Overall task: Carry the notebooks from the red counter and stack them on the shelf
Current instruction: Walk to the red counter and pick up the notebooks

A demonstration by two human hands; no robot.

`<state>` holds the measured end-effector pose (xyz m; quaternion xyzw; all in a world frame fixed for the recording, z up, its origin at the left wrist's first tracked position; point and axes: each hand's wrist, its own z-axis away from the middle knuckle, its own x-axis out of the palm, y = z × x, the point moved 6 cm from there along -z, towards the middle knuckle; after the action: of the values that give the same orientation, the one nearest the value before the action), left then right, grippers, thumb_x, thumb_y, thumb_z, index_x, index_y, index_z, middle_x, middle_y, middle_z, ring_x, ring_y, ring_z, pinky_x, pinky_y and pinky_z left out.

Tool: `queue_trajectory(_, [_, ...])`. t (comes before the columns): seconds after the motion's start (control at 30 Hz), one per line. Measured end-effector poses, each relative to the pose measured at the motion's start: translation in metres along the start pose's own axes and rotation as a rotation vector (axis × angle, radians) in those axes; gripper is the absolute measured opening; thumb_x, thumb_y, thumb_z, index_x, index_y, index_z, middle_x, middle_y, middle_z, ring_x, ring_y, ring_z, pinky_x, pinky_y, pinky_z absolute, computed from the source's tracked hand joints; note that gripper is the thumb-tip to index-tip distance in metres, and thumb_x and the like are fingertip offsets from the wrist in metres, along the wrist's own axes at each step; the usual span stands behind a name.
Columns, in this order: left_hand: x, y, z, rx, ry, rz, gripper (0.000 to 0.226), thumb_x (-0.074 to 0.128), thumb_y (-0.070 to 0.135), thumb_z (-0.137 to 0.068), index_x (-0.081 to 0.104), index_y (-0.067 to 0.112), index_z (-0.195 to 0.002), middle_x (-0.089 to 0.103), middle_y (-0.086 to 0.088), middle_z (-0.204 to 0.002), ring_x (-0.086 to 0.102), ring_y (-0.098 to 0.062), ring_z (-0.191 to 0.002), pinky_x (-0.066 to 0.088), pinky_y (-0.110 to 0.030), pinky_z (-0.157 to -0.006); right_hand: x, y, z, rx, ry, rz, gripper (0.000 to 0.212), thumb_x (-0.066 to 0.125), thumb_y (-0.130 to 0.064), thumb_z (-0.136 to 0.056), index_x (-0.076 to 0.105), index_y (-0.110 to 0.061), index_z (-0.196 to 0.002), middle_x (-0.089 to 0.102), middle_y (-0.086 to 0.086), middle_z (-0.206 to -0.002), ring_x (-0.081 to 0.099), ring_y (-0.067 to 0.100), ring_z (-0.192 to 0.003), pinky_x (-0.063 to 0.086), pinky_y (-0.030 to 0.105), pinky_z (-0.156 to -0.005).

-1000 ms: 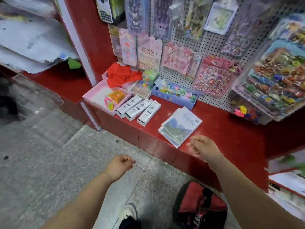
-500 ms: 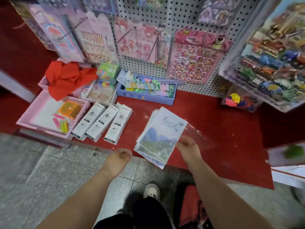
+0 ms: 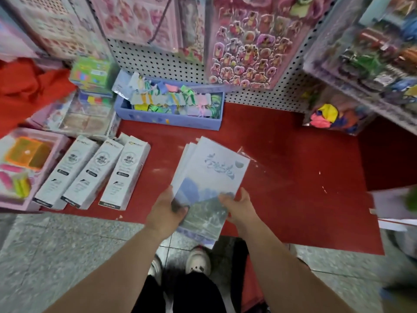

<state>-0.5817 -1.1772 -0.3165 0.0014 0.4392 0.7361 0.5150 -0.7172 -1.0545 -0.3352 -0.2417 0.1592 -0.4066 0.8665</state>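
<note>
A small stack of notebooks [image 3: 211, 177] with pale blue landscape covers lies at the front of the red counter [image 3: 293, 177], its near end overhanging the counter edge. My left hand [image 3: 165, 211] grips the stack's near left corner, thumb on top. On the near right edge, my right hand [image 3: 240, 205] holds the same stack, fingers curled over the cover. The shelf for stacking is not in view.
Three white boxes [image 3: 94, 172] lie left of the notebooks. A blue tray of small tags [image 3: 171, 118] sits behind them against the pegboard [image 3: 171, 62] hung with sticker sheets. A pink tray [image 3: 29, 168] is at far left, a bag of balloons [image 3: 327, 116] at right.
I have stepped closer to the counter. Both hands moved forward from the air and closed on the near end of the notebook stack.
</note>
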Motion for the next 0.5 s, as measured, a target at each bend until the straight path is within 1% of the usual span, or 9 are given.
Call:
queue_trajectory(0.03, [0.003,-0.001,-0.001,0.019,-0.005,-0.007,0.035,0.062,0.0,-0.075,0.053,0.013,-0.106,0.06,-0.014,-0.086,0.059,-0.035,-0.086,0.052,-0.038,-0.08,0.002,-0.001,-0.002,-0.008,-0.006,-0.023,0.076,0.057,-0.011,-0.086,0.011,-0.01,-0.146,0.057,0.005,-0.092,0.052,0.021,-0.099,0.046,0.028,-0.074])
queue_trajectory(0.07, [0.006,0.0,0.0,0.023,0.006,-0.024,0.035,0.062,-0.003,-0.074,0.053,0.013,-0.104,0.057,-0.01,-0.081,0.056,-0.032,-0.083,0.05,-0.033,-0.076,0.002,-0.001,-0.005,-0.022,0.007,-0.01,0.071,0.057,-0.009,-0.085,0.018,-0.008,-0.144,0.051,0.002,-0.08,0.051,0.02,-0.09,0.043,0.026,-0.066])
queue_trajectory(0.1, [0.008,0.002,0.0,0.022,0.018,-0.029,0.037,0.062,-0.005,-0.074,0.053,0.01,-0.107,0.057,-0.012,-0.083,0.055,-0.033,-0.084,0.049,-0.031,-0.076,-0.001,0.0,-0.008,-0.034,0.027,0.015,0.068,0.06,-0.008,-0.083,0.023,-0.007,-0.141,0.05,0.0,-0.079,0.052,0.02,-0.087,0.044,0.026,-0.064])
queue_trajectory(0.17, [0.014,0.005,0.0,-0.006,0.014,-0.012,0.053,0.065,-0.003,-0.074,0.048,0.005,-0.124,0.061,-0.021,-0.106,0.056,-0.035,-0.104,0.048,-0.036,-0.092,-0.008,0.005,-0.013,-0.01,0.046,0.052,0.068,0.065,-0.009,-0.079,0.029,-0.006,-0.137,0.054,0.005,-0.095,0.054,0.024,-0.087,0.047,0.03,-0.065])
queue_trajectory(0.23, [0.017,0.007,-0.002,-0.043,0.001,0.063,0.064,0.066,-0.001,-0.075,0.041,0.007,-0.133,0.056,-0.016,-0.124,0.05,-0.028,-0.12,0.041,-0.034,-0.101,-0.016,0.01,-0.018,0.011,0.067,0.061,0.061,0.067,-0.008,-0.077,0.038,-0.001,-0.13,0.057,0.014,-0.107,0.057,0.028,-0.087,0.047,0.034,-0.069])
queue_trajectory(0.3, [0.018,0.008,-0.004,-0.074,-0.002,0.133,0.071,0.066,0.001,-0.076,0.034,0.011,-0.138,0.048,-0.011,-0.131,0.043,-0.026,-0.127,0.038,-0.03,-0.098,-0.021,0.013,-0.021,0.025,0.054,0.011,0.045,0.067,-0.004,-0.076,0.05,0.006,-0.116,0.063,0.022,-0.101,0.061,0.031,-0.08,0.051,0.036,-0.07])
queue_trajectory(0.37, [0.021,0.005,-0.008,-0.114,0.002,0.168,0.075,0.068,0.002,-0.075,0.031,0.012,-0.14,0.045,-0.013,-0.132,0.041,-0.028,-0.127,0.038,-0.031,-0.097,-0.023,0.014,-0.023,0.032,0.018,-0.053,0.021,0.066,-0.001,-0.077,0.057,0.003,-0.095,0.063,0.018,-0.082,0.061,0.029,-0.071,0.051,0.038,-0.07])
queue_trajectory(0.43, [0.022,-0.001,-0.012,-0.164,0.025,0.197,0.067,0.07,0.002,-0.073,0.04,0.013,-0.132,0.047,-0.013,-0.124,0.046,-0.029,-0.119,0.042,-0.036,-0.097,-0.024,0.015,-0.024,0.025,-0.007,-0.101,0.009,0.063,0.002,-0.078,0.058,-0.004,-0.082,0.061,0.012,-0.071,0.061,0.024,-0.063,0.051,0.036,-0.068])
queue_trajectory(0.5, [0.022,-0.003,-0.015,-0.192,0.021,0.201,0.038,0.071,0.002,-0.071,0.052,0.014,-0.102,0.052,-0.007,-0.101,0.049,-0.024,-0.101,0.042,-0.032,-0.086,-0.024,0.015,-0.023,0.003,-0.037,-0.121,0.011,0.06,0.004,-0.079,0.059,-0.007,-0.08,0.062,0.009,-0.067,0.063,0.018,-0.054,0.052,0.032,-0.063])
